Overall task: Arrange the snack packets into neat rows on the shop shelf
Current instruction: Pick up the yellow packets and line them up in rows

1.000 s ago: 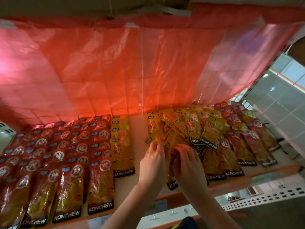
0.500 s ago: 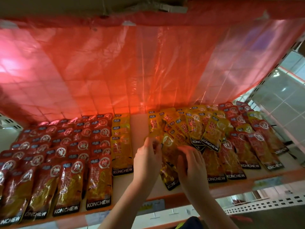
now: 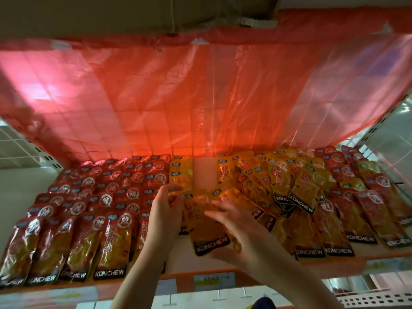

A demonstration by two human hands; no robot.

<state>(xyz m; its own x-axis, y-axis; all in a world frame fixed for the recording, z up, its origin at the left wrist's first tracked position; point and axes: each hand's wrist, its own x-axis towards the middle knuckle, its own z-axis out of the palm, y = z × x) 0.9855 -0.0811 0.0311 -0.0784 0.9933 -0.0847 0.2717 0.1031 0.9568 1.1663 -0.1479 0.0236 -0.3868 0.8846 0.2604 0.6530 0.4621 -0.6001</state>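
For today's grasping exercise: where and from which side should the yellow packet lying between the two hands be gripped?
Probably by the yellow packet's dark bottom edge, reached from the shelf front: it lies flat, that end nearest, its top tucked among overlapping packets.

The brand word KONCHEW is showing in white capitals on the black bottom band of the yellow packet [image 3: 209, 228] lying just under the right fingers [image 3: 219, 216]. The same word is showing on the red packets [image 3: 111, 244] to the left of the left fingers [image 3: 172, 190], and on the overlapping yellow packets [image 3: 306, 188] up and to the right of the right fingers. Round white emblems and small blue tags on the packets are carrying characters too small to read. The shelf-edge labels [image 3: 214, 279] below the fingers are blurred.
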